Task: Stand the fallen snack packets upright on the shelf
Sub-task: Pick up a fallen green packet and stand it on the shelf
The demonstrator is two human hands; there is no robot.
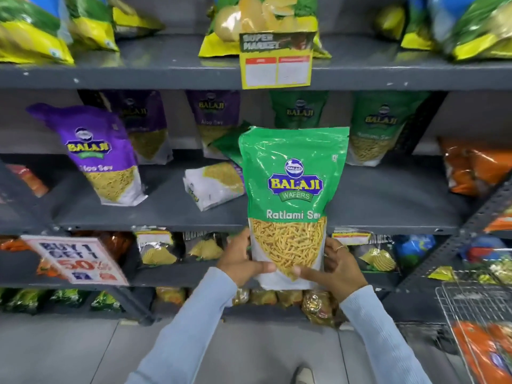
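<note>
I hold a green Ratlami Sev packet [293, 189] upright in front of the middle shelf [388, 214]. My left hand [243, 261] grips its lower left edge and my right hand [335, 270] grips its lower right corner. Behind it, a packet [213, 187] lies fallen on its side on the shelf, partly hidden. A purple Aloo Sev packet [102, 153] stands leaning at the left. More purple packets [213, 117] and green packets [379, 126] stand upright at the back.
Yellow-green chip bags [263, 23] fill the top shelf behind a price tag [277, 67]. Orange packets [471, 167] sit at the right. A promo sign [74, 261] hangs at lower left. A wire basket [476, 314] stands at lower right. Lower shelves hold more snacks.
</note>
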